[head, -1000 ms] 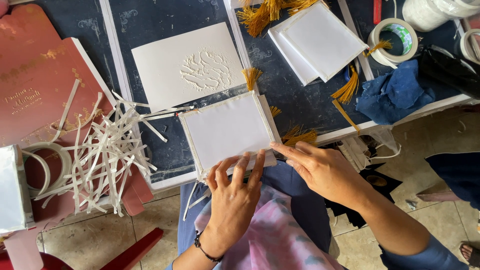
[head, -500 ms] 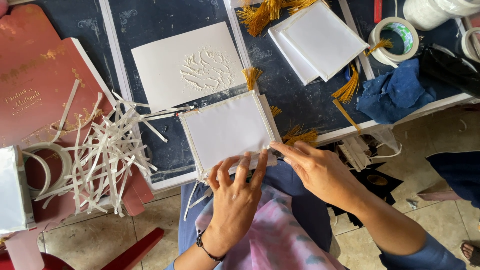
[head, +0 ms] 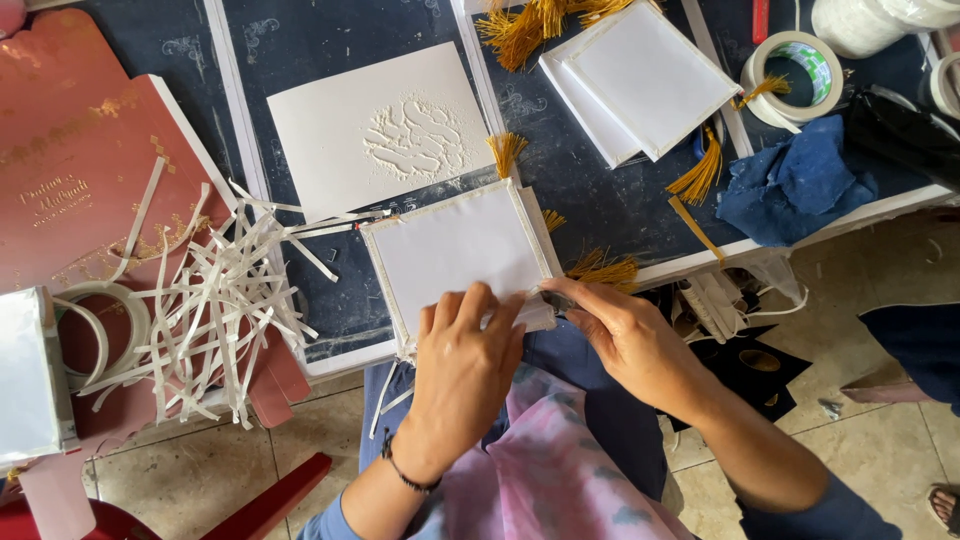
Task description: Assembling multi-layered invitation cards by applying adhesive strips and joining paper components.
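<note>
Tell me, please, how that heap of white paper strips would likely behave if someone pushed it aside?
The paper strips look thin and curled, so probably very light and floppy. They lie loosely tangled, so a push would likely drag some along in a clump and scatter others. Ends overhanging the table edge might slip off.
</note>
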